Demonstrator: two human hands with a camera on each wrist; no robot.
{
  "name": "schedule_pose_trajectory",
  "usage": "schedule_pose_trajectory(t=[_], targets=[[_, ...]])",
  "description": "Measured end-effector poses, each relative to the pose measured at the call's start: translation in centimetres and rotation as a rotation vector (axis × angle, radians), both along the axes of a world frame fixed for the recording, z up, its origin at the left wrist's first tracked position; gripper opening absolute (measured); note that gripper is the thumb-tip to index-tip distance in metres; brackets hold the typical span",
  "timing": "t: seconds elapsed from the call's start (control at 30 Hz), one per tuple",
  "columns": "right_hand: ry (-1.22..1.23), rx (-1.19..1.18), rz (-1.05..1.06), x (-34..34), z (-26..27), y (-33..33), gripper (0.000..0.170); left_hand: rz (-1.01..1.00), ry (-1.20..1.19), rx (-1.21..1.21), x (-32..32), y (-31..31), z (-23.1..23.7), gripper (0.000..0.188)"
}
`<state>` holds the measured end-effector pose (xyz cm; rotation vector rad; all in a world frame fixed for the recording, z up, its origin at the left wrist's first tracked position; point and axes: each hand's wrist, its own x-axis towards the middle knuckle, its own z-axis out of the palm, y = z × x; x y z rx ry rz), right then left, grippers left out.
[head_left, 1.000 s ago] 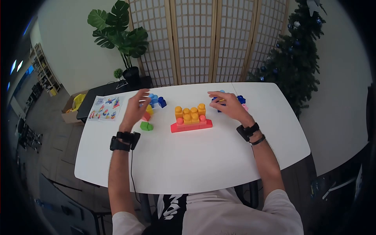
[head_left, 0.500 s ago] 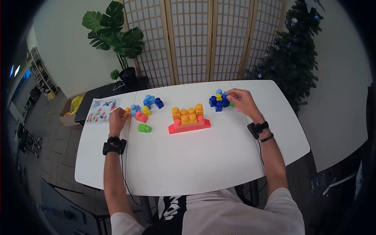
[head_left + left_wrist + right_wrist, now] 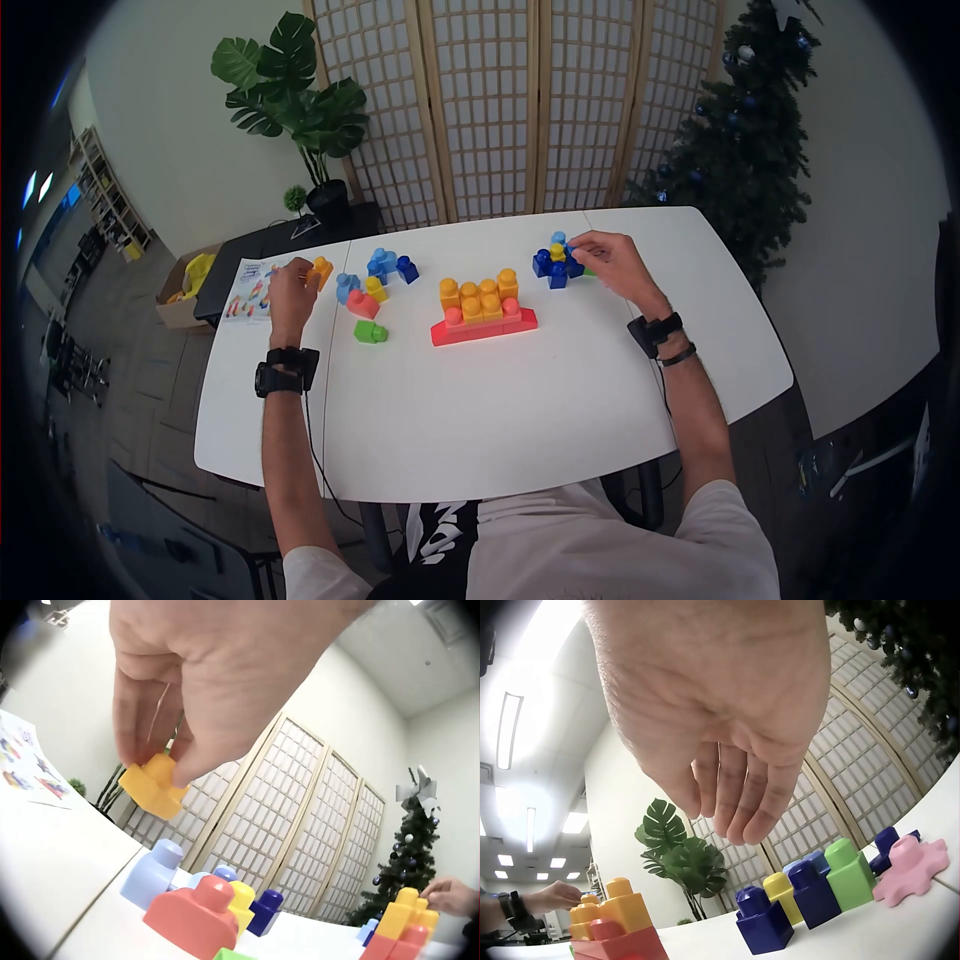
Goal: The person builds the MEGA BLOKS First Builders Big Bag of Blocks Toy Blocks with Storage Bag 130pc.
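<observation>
Pinching orange block (image 3: 155,789): left hand (image 3: 291,292). Right hand (image 3: 615,264) relaxed, free, near dark blue blocks (image 3: 765,928). Hands well apart.

Orange studded block (image 3: 152,796) pinched aloft at far left; dark-blue block (image 3: 766,934) upright, stud up, at right.

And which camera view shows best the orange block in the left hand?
The left wrist view: the orange block appears large there, pinched by the left hand. The head view shows it small, beside the hand; in the right wrist view I cannot distinguish it.
</observation>
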<state>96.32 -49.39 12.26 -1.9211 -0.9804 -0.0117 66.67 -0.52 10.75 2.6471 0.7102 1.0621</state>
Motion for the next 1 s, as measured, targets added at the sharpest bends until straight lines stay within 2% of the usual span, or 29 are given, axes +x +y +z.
schedule_pose_trajectory(t=[0.1, 0.23, 0.3, 0.33, 0.4, 0.43, 0.5, 0.53, 0.6, 0.77, 0.9, 1.0], targets=[[-0.030, 0.003, 0.037, 0.2, -0.3, 0.2, 0.021, 0.064, 0.105, 0.014, -0.5, 1.2, -1.7, 0.024], [-0.021, -0.004, 0.043, 0.2, 0.0, 0.4, 0.021, 0.083, 0.118, -0.054, -0.9, 1.0, -2.3, 0.025], [-0.025, -0.004, 0.049, -0.1, 0.2, 0.5, 0.021, -0.095, -0.028, -0.108, -0.9, 0.2, -1.8, 0.024], [-0.048, -0.008, 0.044, -0.4, 0.5, 0.6, 0.021, -0.092, -0.026, -0.112, -0.5, -0.5, -1.2, 0.024], [-0.070, -0.021, 0.046, -0.6, 0.7, 1.0, 0.022, -0.258, -0.106, -0.107, 0.9, -2.1, 0.9, 0.023], [-0.059, 0.000, 0.058, -0.5, 0.5, 1.3, 0.022, -0.253, -0.107, -0.112, 1.5, -3.5, 2.1, 0.023], [-0.051, 0.019, 0.070, -0.5, 0.6, 1.6, 0.022, -0.387, -0.178, -0.049, 3.0, -6.9, 4.8, 0.022], [-0.057, 0.005, 0.073, -0.8, 0.7, 1.7, 0.022, -0.385, -0.180, -0.050, 3.7, -8.6, 5.9, 0.022], [-0.065, -0.009, 0.078, -1.2, 1.0, 2.0, 0.022, -0.592, -0.096, -0.172, 4.9, -11.9, 7.4, 0.024], [-0.078, 0.031, 0.106, -2.0, 1.6, 2.4, 0.023, -0.812, 0.131, -0.152, 8.3, -17.3, 6.3, 0.025], [-0.050, 0.036, 0.122, -2.8, 2.3, 2.2, 0.023, -0.807, 0.268, -0.152, 9.9, -17.9, 3.8, 0.025], [-0.095, 0.023, 0.141, -3.2, 2.7, 2.6, 0.023, -0.830, 0.209, -0.169, 10.1, -17.9, 2.6, 0.025]])
